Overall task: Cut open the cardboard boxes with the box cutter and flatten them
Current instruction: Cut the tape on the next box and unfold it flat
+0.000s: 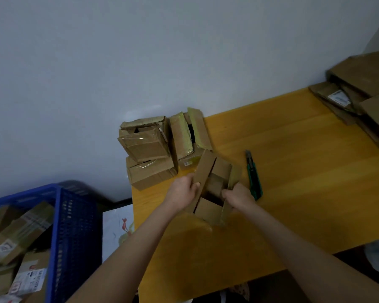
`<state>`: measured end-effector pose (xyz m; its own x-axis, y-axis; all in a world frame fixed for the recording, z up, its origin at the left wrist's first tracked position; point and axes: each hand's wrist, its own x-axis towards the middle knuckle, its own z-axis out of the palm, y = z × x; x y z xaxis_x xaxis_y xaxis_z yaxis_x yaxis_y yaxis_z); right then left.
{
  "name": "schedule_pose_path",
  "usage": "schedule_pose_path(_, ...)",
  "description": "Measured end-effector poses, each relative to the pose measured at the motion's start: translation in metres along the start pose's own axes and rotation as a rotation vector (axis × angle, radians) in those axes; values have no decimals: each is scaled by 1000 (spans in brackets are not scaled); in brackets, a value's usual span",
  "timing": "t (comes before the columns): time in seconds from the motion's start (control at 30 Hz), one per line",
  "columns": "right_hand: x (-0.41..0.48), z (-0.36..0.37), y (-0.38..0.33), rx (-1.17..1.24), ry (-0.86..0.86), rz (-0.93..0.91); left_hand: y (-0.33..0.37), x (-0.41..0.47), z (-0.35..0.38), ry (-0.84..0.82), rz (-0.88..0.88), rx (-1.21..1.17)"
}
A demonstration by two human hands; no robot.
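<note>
Reaching in from 6 o'clock: left hand (182, 191) with fingers (196, 184) clenched on a flap of the open box (214, 182), right hand (239, 196) grasping its opposite wall. Likely cut already, not yet flat. Box cutter (254, 176) lying just at 3 o'clock. Unflattened boxes (153, 149) at 10 o'clock, flattened pile (363, 95) at 2. Bare bench (304, 171) toward 3; edge near at 9.

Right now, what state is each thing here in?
Box in hands: open, flaps spread, not flat.
Box cutter: lying on table, unheld.
Left hand: grips left flap.
Right hand: grips right flap.
Stacked boxes: unflattened, some flaps loose.
Cardboard pile: looks flattened.
Blue crate: holds boxes.
</note>
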<state>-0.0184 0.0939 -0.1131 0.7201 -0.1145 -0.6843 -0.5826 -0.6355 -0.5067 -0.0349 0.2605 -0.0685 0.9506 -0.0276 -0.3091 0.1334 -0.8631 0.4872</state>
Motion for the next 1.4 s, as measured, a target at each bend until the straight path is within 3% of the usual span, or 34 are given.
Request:
schedule_pose_path(0.17,-10,-1,16,526,-145,-7,-17,-1,-14,33,-96,-73)
schedule_pose_path(0.27,-13,2,28,645,-200,-28,-30,-4,-28,32,-144,-275)
schedule_pose_path(0.37,-10,3,32,763,-268,31,-35,-6,-35,-29,-113,-262)
schedule_pose_path(0.43,-5,2,33,616,-118,-6,-33,-4,-35,-54,-82,-212)
schedule_pose_path(0.57,-7,-19,21,-236,291,-206,-22,1,-31,-86,68,113)
schedule_pose_path(0.63,-16,-23,9,-520,265,-308,-14,1,-28,-57,161,253)
schedule_pose_path(0.73,-21,-19,0,-578,185,-279,-3,-7,-24,51,262,325)
schedule_pose_path(0.83,-23,-18,-2,-490,132,-329,-6,-15,-25,186,248,383)
schedule_pose_path(0.93,-25,-22,0,-292,182,-396,-18,-26,-24,398,160,293)
schedule_pose_path(1.0,-28,-24,3,-212,196,-444,-27,-34,-14,552,-65,10)
schedule_pose_path(1.07,-30,-24,7,-99,195,-478,-34,-38,-5,487,-382,-419)
schedule_pose_path(1.1,-33,-24,8,-53,204,-491,-38,-38,0,401,-448,-544)
schedule_pose_path(1.2,-41,-28,5,54,225,-561,-41,-34,-2,277,-420,-601)
schedule_pose_path(1.33,-58,-49,-12,194,276,-664,-32,-23,-28,375,-345,-385)
schedule_pose_path(1.4,-61,-63,-16,317,280,-652,-23,-23,-46,377,-232,-487)
